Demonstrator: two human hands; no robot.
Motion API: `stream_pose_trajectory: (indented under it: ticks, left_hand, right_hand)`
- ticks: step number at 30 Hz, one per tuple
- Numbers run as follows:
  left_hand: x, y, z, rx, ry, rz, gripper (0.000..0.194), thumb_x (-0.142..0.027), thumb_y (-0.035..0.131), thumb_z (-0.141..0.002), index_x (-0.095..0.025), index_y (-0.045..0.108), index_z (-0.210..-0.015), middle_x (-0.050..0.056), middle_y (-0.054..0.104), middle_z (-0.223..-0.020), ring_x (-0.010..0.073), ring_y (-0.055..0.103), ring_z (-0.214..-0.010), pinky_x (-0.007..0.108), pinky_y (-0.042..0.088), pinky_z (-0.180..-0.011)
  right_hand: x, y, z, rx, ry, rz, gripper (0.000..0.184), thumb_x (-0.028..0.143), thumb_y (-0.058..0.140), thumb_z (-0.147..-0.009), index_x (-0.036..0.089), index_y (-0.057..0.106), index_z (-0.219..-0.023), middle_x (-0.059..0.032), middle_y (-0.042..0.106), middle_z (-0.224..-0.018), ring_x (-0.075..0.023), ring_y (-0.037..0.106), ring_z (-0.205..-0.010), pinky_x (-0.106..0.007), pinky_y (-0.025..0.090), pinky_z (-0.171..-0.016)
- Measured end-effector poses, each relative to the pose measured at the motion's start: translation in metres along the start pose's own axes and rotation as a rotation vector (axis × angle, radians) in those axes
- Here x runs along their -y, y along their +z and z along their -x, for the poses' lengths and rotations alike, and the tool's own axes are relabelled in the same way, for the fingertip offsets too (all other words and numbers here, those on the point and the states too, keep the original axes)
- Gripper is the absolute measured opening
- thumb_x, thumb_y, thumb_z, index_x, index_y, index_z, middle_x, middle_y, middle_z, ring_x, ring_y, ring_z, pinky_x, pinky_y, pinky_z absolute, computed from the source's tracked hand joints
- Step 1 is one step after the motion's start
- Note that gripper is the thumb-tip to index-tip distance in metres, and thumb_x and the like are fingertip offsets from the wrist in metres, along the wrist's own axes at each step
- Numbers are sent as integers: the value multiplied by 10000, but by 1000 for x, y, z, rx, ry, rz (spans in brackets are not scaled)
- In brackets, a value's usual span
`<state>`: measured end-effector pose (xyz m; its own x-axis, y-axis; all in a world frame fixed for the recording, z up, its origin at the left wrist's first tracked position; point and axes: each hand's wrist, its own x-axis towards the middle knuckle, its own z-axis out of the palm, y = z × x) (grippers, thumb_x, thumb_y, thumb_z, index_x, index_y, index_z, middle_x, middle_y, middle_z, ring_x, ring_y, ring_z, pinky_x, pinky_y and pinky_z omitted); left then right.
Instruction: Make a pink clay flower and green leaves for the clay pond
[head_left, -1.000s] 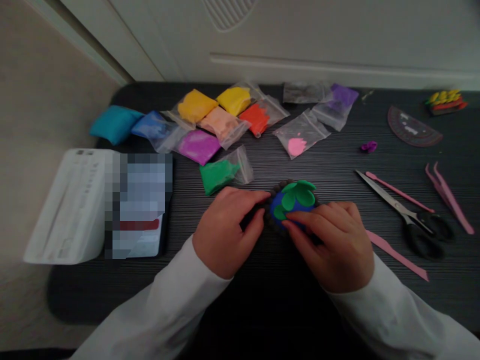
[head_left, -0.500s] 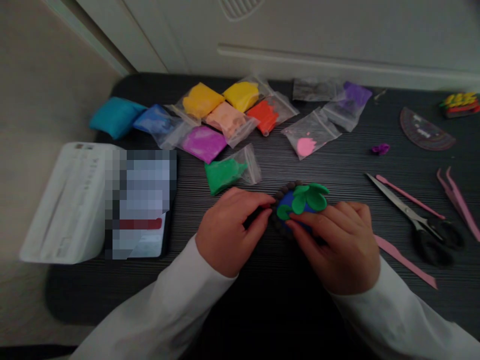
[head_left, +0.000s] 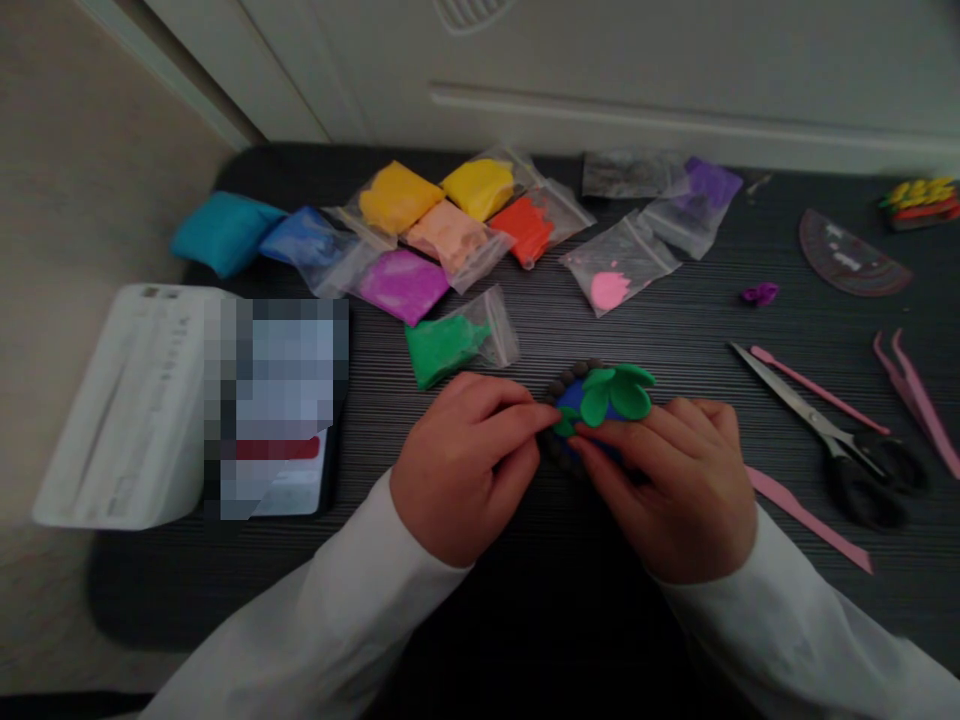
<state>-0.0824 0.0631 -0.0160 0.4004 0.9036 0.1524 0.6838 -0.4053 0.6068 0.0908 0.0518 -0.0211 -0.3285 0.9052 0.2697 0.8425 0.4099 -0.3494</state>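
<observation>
A small clay model (head_left: 568,398) stands in front of me, blue with a rim of dark bead-like balls. Several large green clay petals (head_left: 619,392) rise from its top, and a smaller green leaf (head_left: 568,424) lies at its left side. My left hand (head_left: 469,465) lays its index fingertip over the small leaf at the rim, its thumb bent beneath beside the beads. My right hand (head_left: 675,490) has its thumb and index fingertip together at the leaf's right edge, hiding the model's lower right. Its other fingers curl behind the model.
Bags of coloured clay lie beyond my hands, among them a green bag (head_left: 446,347) and a pink one (head_left: 611,290). To the right are scissors (head_left: 829,430), pink tweezers (head_left: 911,390) and a pink clay knife (head_left: 814,520). A phone (head_left: 289,400) and a white box (head_left: 127,410) sit left.
My left index finger has moved right onto the small green leaf, and the gap between it and the thumb has closed. My right hand keeps its place at the model.
</observation>
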Motion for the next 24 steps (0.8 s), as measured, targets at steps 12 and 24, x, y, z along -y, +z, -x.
stream_pose_trajectory:
  ticks: [12,24]
  left_hand:
    - [-1,1,2,15,87,-74,259,-148,462,-728,-191,613,-934,58,568,-861,168,483,-819,335,407,-734]
    - [-1,3,4,0,106,-102,257,-160,472,-725,-197,605,-942,63,565,-876,176,482,-830,343,410,-739]
  right_hand:
    - [0,0,0,30,25,12,105,314,559,-715,252,623,-770,23,623,-668,-138,436,-603,-321,253,-645]
    - [-1,-2,0,35,14,-7,128,319,550,-722,243,629,-788,11,621,-683,-134,437,-610,-316,245,-647]
